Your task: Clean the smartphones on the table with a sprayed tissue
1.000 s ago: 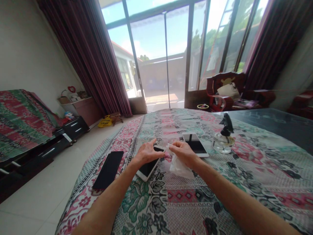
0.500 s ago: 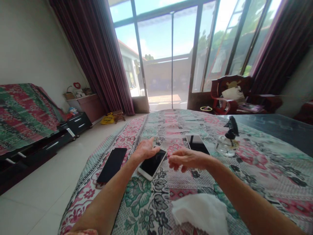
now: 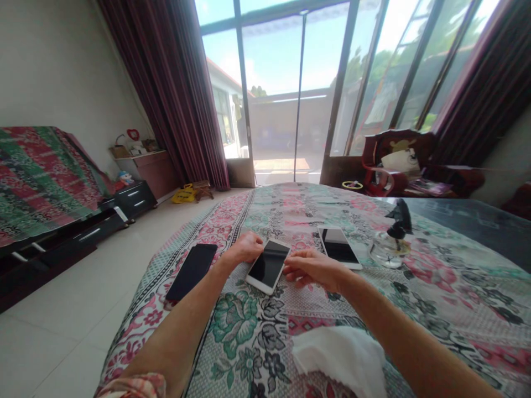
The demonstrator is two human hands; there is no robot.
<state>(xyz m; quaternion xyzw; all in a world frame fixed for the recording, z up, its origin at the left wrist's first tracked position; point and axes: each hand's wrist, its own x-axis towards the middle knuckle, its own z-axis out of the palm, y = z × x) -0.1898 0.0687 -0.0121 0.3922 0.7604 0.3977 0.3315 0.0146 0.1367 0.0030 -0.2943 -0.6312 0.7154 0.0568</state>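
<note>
A white-framed smartphone [image 3: 269, 267] with a dark screen rests on the patterned tablecloth between my two hands. My left hand [image 3: 247, 247] is curled at its upper left edge, thumb side against the frame. On the opposite long edge, my right hand [image 3: 309, 269] touches the frame with bent fingertips. Another white smartphone [image 3: 340, 248] lies beyond my right hand. To the left of my left forearm is a black smartphone [image 3: 191, 272]. A crumpled white cloth [image 3: 340, 356] sits close to me, beside my right forearm.
A clear spray bottle with a black trigger head [image 3: 399, 228] stands on the right of the flowered tablecloth [image 3: 286, 207]. A dark tabletop [image 3: 460, 218] adjoins at the right. A red wooden chair [image 3: 373, 166] stands behind, near the glass doors.
My left hand has moved off the middle phone's screen to its left edge. My right fingers have come against its right edge. The phone has shifted slightly right and away from me.
</note>
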